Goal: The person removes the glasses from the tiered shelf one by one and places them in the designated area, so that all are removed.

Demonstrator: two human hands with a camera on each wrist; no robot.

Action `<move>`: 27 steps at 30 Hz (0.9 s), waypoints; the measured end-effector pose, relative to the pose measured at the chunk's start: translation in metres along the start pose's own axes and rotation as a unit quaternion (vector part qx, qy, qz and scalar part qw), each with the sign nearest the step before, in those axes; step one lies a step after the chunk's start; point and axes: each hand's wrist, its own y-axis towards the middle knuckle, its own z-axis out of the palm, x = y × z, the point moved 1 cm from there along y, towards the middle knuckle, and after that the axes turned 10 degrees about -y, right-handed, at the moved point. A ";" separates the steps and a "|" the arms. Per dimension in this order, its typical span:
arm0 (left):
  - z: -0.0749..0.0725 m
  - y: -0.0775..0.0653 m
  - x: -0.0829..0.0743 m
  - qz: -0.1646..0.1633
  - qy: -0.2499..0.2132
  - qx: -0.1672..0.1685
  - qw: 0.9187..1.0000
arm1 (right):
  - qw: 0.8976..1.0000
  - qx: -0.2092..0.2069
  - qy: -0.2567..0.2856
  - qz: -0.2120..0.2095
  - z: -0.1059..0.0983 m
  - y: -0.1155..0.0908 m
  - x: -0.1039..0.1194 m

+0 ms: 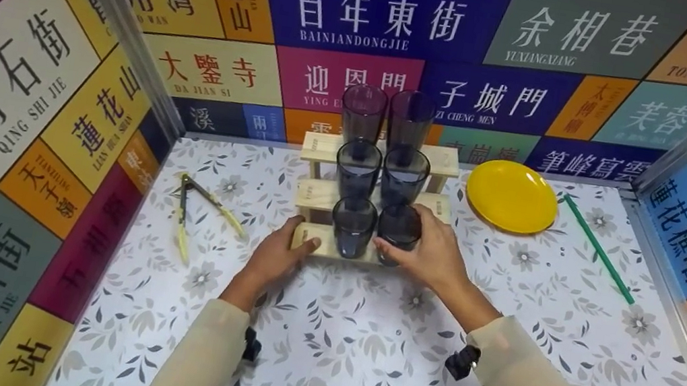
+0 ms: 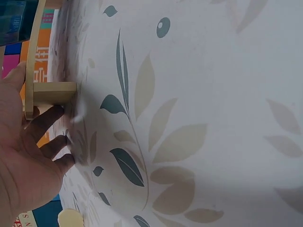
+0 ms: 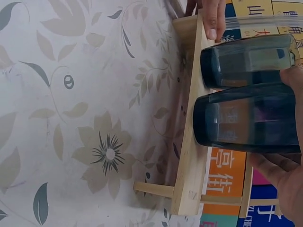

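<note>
A three-tier wooden stand (image 1: 318, 195) holds dark tinted drinking glasses, two on each tier. My right hand (image 1: 440, 254) grips the front right glass (image 1: 399, 227), thumb and fingers on opposite sides; in the right wrist view that glass (image 3: 251, 118) has its base at the bottom tier. Beside it stands the front left glass (image 1: 352, 230), upright. My left hand (image 1: 273, 254) holds the left end of the bottom tier, thumb on top. In the left wrist view its fingers (image 2: 45, 124) are bent beneath the board (image 2: 54, 92).
Right of the stand lies a yellow plate (image 1: 512, 196), with a green straw-like stick (image 1: 599, 248) beyond it. Tongs (image 1: 196, 198) with pale yellow ends lie to the left. Patterned panels with lettering wall in the flowered tabletop (image 1: 317, 366) at the back and sides.
</note>
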 end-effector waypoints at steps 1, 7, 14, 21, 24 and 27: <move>0.000 0.000 0.000 0.001 0.000 0.000 1.000 | 1.000 -0.001 0.001 -0.001 -0.001 0.000 -0.001; -0.001 0.003 0.003 -0.002 -0.006 0.004 1.000 | 1.000 -0.008 0.007 -0.010 -0.008 -0.003 -0.006; 0.000 0.003 0.003 -0.008 0.015 0.001 1.000 | 1.000 -0.017 0.006 -0.017 -0.020 -0.004 -0.015; 0.000 0.000 0.005 -0.033 0.039 0.001 0.999 | 1.000 -0.026 0.001 -0.018 -0.033 -0.007 -0.028; 0.000 -0.001 0.007 -0.046 0.039 0.001 0.998 | 0.999 -0.031 -0.001 -0.017 -0.040 -0.008 -0.035; 0.000 0.000 0.007 -0.047 0.041 0.008 0.998 | 0.999 -0.035 -0.008 -0.010 -0.046 -0.010 -0.043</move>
